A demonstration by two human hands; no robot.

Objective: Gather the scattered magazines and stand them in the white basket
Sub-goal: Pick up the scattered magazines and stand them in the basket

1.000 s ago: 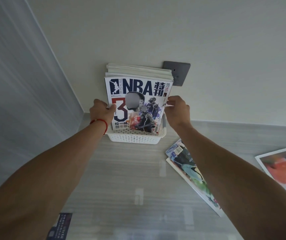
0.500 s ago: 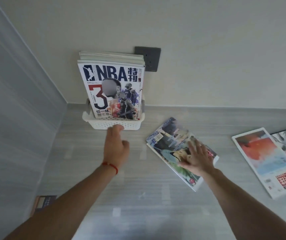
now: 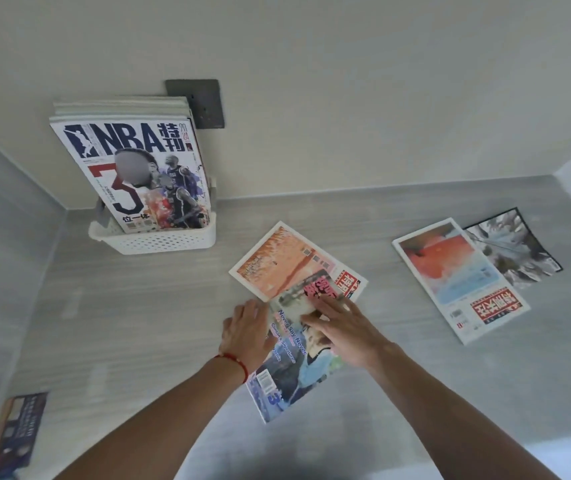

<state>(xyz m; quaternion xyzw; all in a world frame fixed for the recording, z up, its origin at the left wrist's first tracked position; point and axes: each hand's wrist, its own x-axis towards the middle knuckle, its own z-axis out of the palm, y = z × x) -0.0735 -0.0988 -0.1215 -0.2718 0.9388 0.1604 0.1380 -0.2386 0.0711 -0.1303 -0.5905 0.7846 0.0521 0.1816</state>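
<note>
A blue-covered magazine [image 3: 289,372] lies flat on the grey table [image 3: 138,323], near the middle of the view, its far end overlapping an orange-covered magazine [image 3: 277,263] beneath it. The right hand [image 3: 341,329] lies palm down on the blue cover, fingers straight and spread, pressing on the page rather than curling round it. The left hand [image 3: 246,332], with a red string at the wrist, rests at the magazine's left edge, back of the hand up; its fingertips are at or under that edge and whether they grip it cannot be told. Both forearms reach in from the bottom of the view.

To the upper left the white basket [image 3: 159,239] stands against the wall, holding several magazines upright, the front one an NBA magazine [image 3: 138,171]. A dark wall socket [image 3: 204,102] sits just behind the stack. To the right lies a red-and-blue magazine [image 3: 457,278], overlapping a black-and-white magazine [image 3: 519,251]. A dark booklet [image 3: 17,431] lies at the lower left.
</note>
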